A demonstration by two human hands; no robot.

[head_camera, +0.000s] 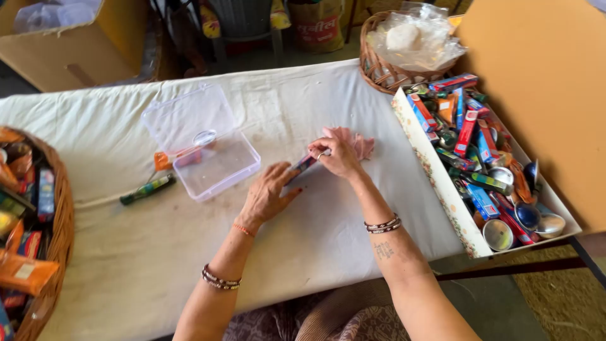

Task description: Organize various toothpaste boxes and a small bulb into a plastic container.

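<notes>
Fingers of the left hand point(268, 192) lie spread and pressing down on the near end of a slim, multicoloured stick-shaped packet point(305, 163), while the right hand point(338, 156) pinches its far end between thumb and fingertips, just in front of a crumpled pink cloth point(356, 142). The packet rests on the white cloth-covered table point(126, 252), near its middle.

From the left: a woven wicker basket point(63, 221) holds orange and dark flat packets. A thin green pen-like stick point(148, 189) lies loose on the cloth, then a clear plastic hinged box point(202, 142) stands open with a small orange piece beside it. Past the hands, a long floral-edged cardboard tray point(435, 177) is crowded with red and blue oblong boxes and small round metal bowls; behind it a second wicker basket point(379, 69) carries a clear plastic bag.

I judge the packet could slip or bend, since it is held only at its ends. The tray overhangs the table's right edge, so a knock from the forearm might tip it.
</notes>
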